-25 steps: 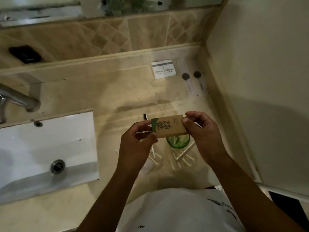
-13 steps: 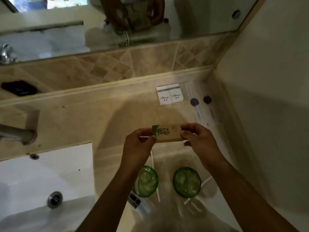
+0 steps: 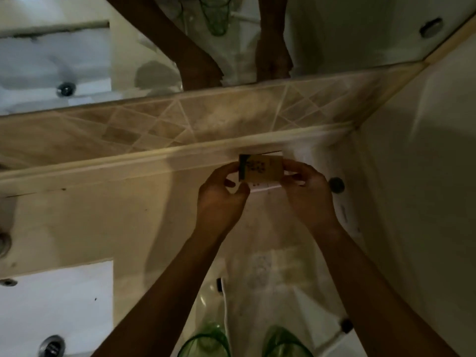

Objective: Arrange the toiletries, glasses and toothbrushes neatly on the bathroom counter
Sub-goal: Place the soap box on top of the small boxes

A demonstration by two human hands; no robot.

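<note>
Now both hands, left (image 3: 219, 199) and right (image 3: 307, 191), pinched the brown box (image 3: 260, 168) above the white packets (image 3: 265, 186) by the backsplash; careless lowering could knock those askew.

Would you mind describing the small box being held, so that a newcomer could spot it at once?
Follow the tiled backsplash rightwards to the counter's far right corner. There the left hand and right hand pinch a small cardboard box by its ends, above white packets. It alone is brown, with a green edge and a printed plant.
</note>
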